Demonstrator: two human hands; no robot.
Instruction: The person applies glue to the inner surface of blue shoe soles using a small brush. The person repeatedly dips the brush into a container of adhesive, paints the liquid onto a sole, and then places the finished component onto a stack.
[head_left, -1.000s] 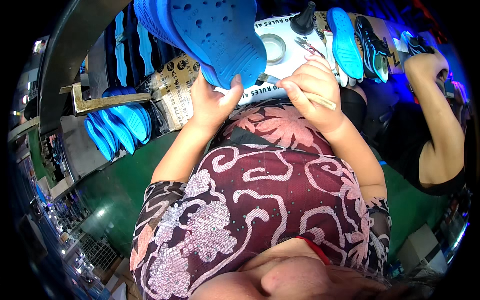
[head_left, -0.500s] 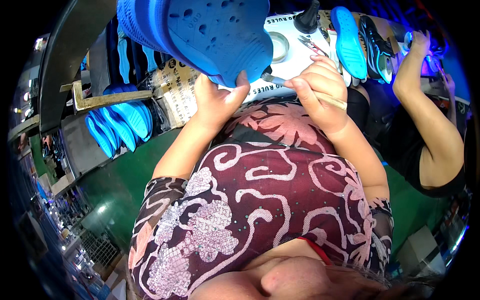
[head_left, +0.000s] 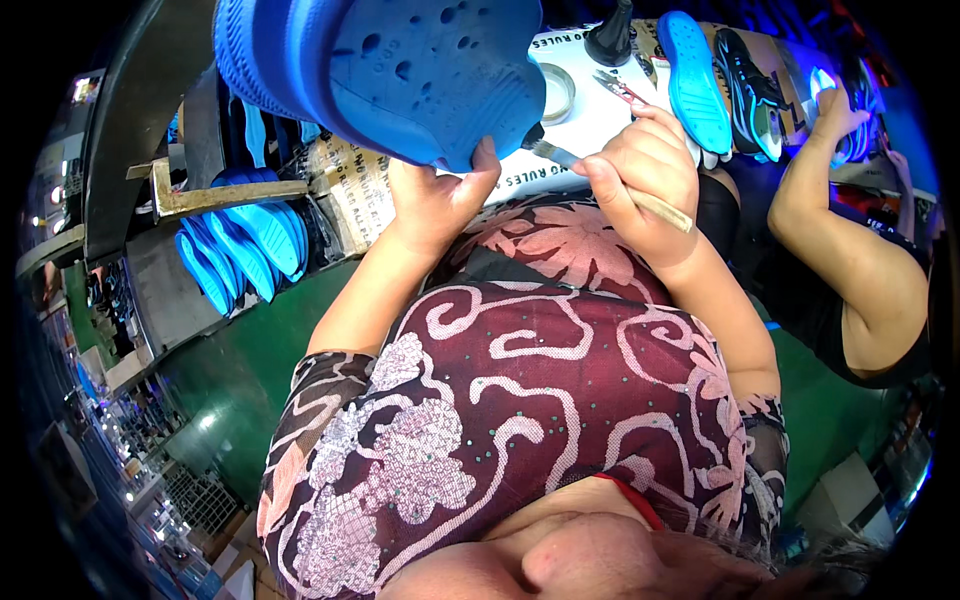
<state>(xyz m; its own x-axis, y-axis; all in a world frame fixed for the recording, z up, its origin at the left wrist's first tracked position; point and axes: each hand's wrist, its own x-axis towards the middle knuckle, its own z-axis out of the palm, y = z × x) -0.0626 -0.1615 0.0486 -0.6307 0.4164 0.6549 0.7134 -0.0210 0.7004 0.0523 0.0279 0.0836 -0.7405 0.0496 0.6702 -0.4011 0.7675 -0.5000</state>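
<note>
A large blue shoe sole (head_left: 440,85), with small holes in its face and ridged sides, fills the top of the view. My left hand (head_left: 440,195) is closed on its near edge, the thumb lying over the rim and the other fingers hidden underneath. In my right hand (head_left: 645,180) is a flat brush with a pale wooden handle (head_left: 658,207) and a metal band (head_left: 558,154). Its dark bristle end is at the sole's right edge; whether they touch is hard to tell.
Beyond my hands, a white board (head_left: 590,120) carries a round dish (head_left: 556,92), a black conical bottle (head_left: 612,40) and red-handled snips (head_left: 620,88). To the right are a bright blue sole (head_left: 692,85), a black sneaker (head_left: 745,90) and a co-worker's arm (head_left: 800,185). More blue soles (head_left: 260,235) lie left.
The blue sole has shifted slightly left and tilted a little. My right hand and the brush have barely moved. The co-worker's hand has lowered a little.
</note>
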